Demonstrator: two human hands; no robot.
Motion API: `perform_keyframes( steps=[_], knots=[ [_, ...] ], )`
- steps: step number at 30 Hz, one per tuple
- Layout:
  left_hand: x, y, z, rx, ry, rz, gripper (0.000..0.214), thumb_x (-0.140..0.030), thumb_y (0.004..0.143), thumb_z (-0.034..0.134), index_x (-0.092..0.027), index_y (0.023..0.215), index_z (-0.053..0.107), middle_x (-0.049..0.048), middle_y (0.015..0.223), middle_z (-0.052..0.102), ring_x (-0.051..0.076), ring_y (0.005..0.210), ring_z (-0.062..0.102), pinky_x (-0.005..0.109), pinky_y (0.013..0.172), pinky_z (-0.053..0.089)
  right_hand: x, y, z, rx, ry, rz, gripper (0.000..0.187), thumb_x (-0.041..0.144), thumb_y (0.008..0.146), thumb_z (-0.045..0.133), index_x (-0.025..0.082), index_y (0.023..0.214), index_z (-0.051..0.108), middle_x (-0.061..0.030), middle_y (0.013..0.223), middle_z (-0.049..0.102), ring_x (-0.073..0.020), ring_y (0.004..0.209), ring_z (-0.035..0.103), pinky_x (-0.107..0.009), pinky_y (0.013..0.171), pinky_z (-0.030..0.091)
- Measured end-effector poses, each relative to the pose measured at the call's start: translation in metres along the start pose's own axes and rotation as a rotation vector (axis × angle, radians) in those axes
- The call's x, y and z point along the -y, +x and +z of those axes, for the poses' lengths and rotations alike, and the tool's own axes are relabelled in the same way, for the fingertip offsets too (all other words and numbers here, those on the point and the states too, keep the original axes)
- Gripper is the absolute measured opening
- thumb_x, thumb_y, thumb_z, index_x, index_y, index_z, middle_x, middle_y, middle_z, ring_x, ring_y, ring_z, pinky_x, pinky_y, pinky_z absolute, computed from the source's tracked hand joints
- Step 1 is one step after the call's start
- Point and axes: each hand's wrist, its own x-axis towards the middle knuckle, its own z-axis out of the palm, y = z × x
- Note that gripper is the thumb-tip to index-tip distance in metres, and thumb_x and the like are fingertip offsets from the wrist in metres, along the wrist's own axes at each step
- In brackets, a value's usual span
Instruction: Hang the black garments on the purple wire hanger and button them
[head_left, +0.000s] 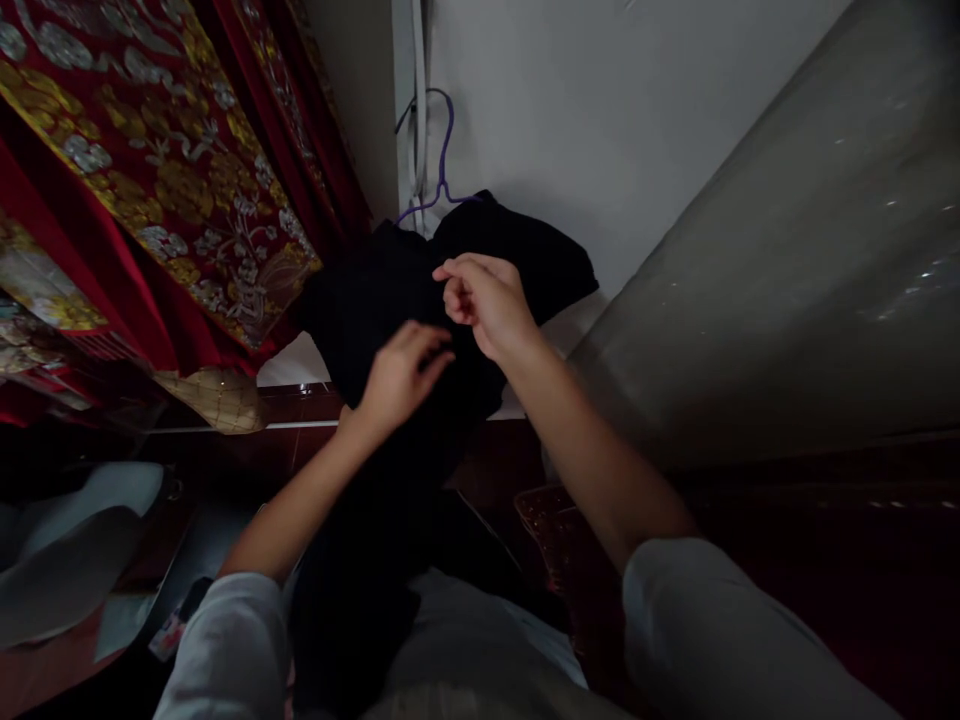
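A black short-sleeved shirt (367,290) hangs on a purple hanger (444,170) against the wall, its front facing me. My right hand (486,300) is in front of its upper part, thumb and index finger together and the other fingers curled in. Whatever these fingers pinch, if anything, is too dark to make out. Lower and to the left, my left hand (405,370) is close to the shirt front, slightly blurred. Its thumb stands apart from the bent fingers, and no object shows between them. The dark cloth hides folds and fastenings.
Red curtains (217,190) with gold and silver patterns hang at the left. A large grey, shiny covered surface (780,270) slopes along the right. Light grey rounded things (82,550) lie at the lower left. Pale straps (418,100) run down behind the hanger.
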Motion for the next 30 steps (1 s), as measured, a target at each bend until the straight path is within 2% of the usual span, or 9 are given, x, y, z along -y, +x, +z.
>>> perform_keyframes(
  steps=[2, 7, 11, 18, 21, 24, 26, 28, 30],
  knots=[
    [0.004, 0.031, -0.021, -0.190, 0.006, 0.036, 0.026, -0.028, 0.101, 0.061, -0.021, 0.125, 0.062, 0.0058, 0.106, 0.068, 0.018, 0.095, 0.067, 0.033, 0.087, 0.055, -0.001, -0.004, -0.002, 0.009, -0.031, -0.023, 0.030, 0.039, 0.090, 0.067, 0.019, 0.071, 0.057, 0.0072, 0.049, 0.041, -0.0044, 0.040, 0.035, -0.017, 0.038, 0.024],
    [0.000, 0.076, -0.040, -0.138, 0.099, 0.161, 0.018, -0.032, 0.104, 0.055, -0.020, 0.107, 0.068, 0.0044, 0.097, 0.071, 0.019, 0.095, 0.069, 0.031, 0.088, 0.053, 0.002, 0.002, -0.013, 0.010, -0.097, -0.149, 0.033, 0.035, 0.092, 0.066, 0.020, 0.066, 0.052, 0.0080, 0.049, 0.032, -0.0044, 0.042, 0.029, -0.017, 0.040, 0.025],
    [-0.004, 0.074, -0.037, -0.121, 0.217, 0.197, 0.016, -0.028, 0.103, 0.055, -0.019, 0.100, 0.068, 0.0041, 0.093, 0.071, 0.018, 0.090, 0.070, 0.030, 0.084, 0.053, -0.014, 0.000, -0.020, 0.006, -0.088, -0.218, 0.030, 0.032, 0.090, 0.066, 0.019, 0.065, 0.056, 0.0082, 0.048, 0.031, -0.0047, 0.041, 0.026, -0.020, 0.041, 0.019],
    [-0.001, 0.061, -0.032, -0.260, 0.312, 0.197, 0.023, -0.032, 0.107, 0.049, -0.020, 0.101, 0.067, 0.0036, 0.091, 0.071, 0.017, 0.089, 0.070, 0.030, 0.082, 0.054, -0.029, 0.009, -0.011, -0.020, -0.127, -0.229, 0.022, 0.027, 0.087, 0.062, 0.018, 0.067, 0.061, 0.0073, 0.048, 0.033, -0.0059, 0.044, 0.027, -0.023, 0.044, 0.018],
    [-0.022, 0.070, -0.045, -0.333, 0.256, 0.276, 0.025, -0.035, 0.108, 0.047, -0.020, 0.101, 0.066, 0.0024, 0.091, 0.069, 0.016, 0.088, 0.070, 0.030, 0.082, 0.054, -0.044, 0.014, -0.014, -0.136, -0.190, -0.210, 0.023, 0.029, 0.086, 0.061, 0.018, 0.066, 0.061, 0.0058, 0.049, 0.036, -0.0071, 0.046, 0.030, -0.024, 0.046, 0.020],
    [-0.032, 0.079, -0.077, -0.540, 0.193, 0.288, 0.022, -0.038, 0.106, 0.053, -0.021, 0.099, 0.064, 0.0001, 0.090, 0.065, 0.013, 0.087, 0.067, 0.029, 0.081, 0.054, -0.072, 0.006, -0.022, -0.176, -0.237, -0.103, 0.023, 0.029, 0.083, 0.061, 0.018, 0.063, 0.061, 0.0046, 0.049, 0.039, -0.0085, 0.048, 0.034, -0.025, 0.048, 0.021],
    [-0.014, 0.075, -0.104, -0.723, 0.088, 0.211, 0.023, -0.043, 0.103, 0.059, -0.021, 0.097, 0.061, -0.0024, 0.088, 0.061, 0.010, 0.081, 0.063, 0.025, 0.076, 0.053, -0.087, -0.010, -0.026, -0.170, -0.219, -0.061, 0.022, 0.029, 0.081, 0.061, 0.019, 0.062, 0.061, 0.0054, 0.049, 0.037, -0.0087, 0.048, 0.033, -0.025, 0.049, 0.021],
    [0.020, 0.058, -0.123, -0.839, -0.073, 0.065, 0.029, -0.050, 0.102, 0.059, -0.022, 0.098, 0.057, -0.0045, 0.086, 0.060, 0.008, 0.077, 0.061, 0.024, 0.073, 0.053, -0.095, -0.032, -0.028, -0.138, -0.160, -0.049, 0.021, 0.031, 0.081, 0.062, 0.020, 0.063, 0.062, 0.0066, 0.049, 0.035, -0.0086, 0.048, 0.031, -0.025, 0.050, 0.023],
    [0.059, 0.030, -0.125, -0.712, -0.203, -0.148, 0.041, -0.063, 0.103, 0.044, -0.025, 0.100, 0.058, -0.0028, 0.086, 0.065, 0.012, 0.086, 0.065, 0.027, 0.074, 0.054, -0.097, -0.057, -0.026, -0.075, -0.108, -0.034, 0.022, 0.034, 0.082, 0.064, 0.020, 0.065, 0.065, 0.0068, 0.048, 0.036, -0.0088, 0.048, 0.031, -0.025, 0.050, 0.024]
  ],
)
